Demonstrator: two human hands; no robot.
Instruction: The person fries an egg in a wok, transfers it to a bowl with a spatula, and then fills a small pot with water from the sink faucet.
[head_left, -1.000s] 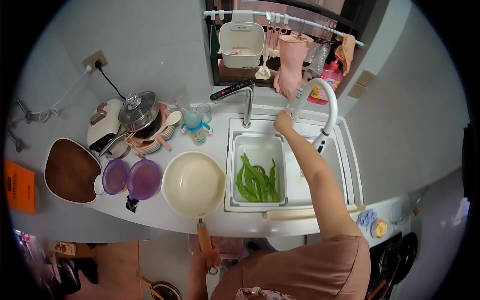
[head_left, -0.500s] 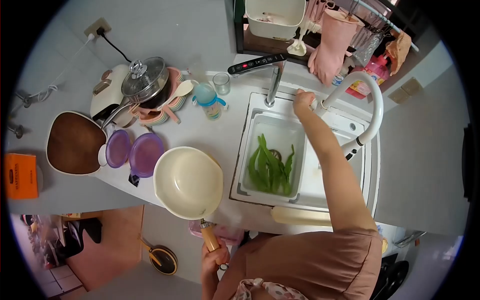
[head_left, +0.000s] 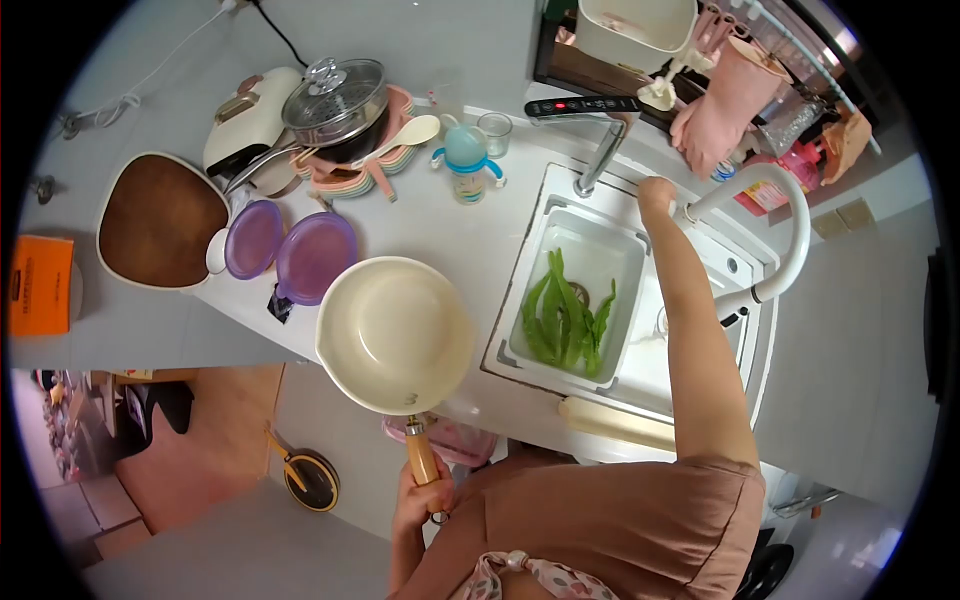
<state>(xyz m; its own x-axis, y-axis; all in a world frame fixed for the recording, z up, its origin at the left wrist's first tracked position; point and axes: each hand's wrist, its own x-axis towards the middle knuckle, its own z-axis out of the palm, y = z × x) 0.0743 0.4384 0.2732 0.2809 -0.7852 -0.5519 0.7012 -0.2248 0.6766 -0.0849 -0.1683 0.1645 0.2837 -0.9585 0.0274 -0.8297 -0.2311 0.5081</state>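
My left hand [head_left: 425, 495] is wrapped round the wooden handle of a cream pan [head_left: 396, 335], which is held over the counter's front edge, its inside facing up. My right arm reaches across the sink, and my right hand [head_left: 657, 192] is closed at the base of the white faucet [head_left: 790, 240]; what its fingers hold is hidden. Left of that arm, long green leaves [head_left: 567, 318] lie in a basin [head_left: 625, 330] in the sink. A second, chrome tap [head_left: 603, 150] with a black display stands behind the basin.
On the counter are a blue-handled baby bottle [head_left: 466, 165], a glass [head_left: 494, 132], a lidded pot [head_left: 335, 100], purple lids [head_left: 316, 258] and a brown board [head_left: 162, 222]. Pink gloves [head_left: 728, 105] hang behind the sink. A cream strip [head_left: 615, 424] lies along the sink's front edge.
The view has shifted, so the sink appears further right. The pan stays in my left hand and appears raised slightly. My right hand remains by the faucet base.
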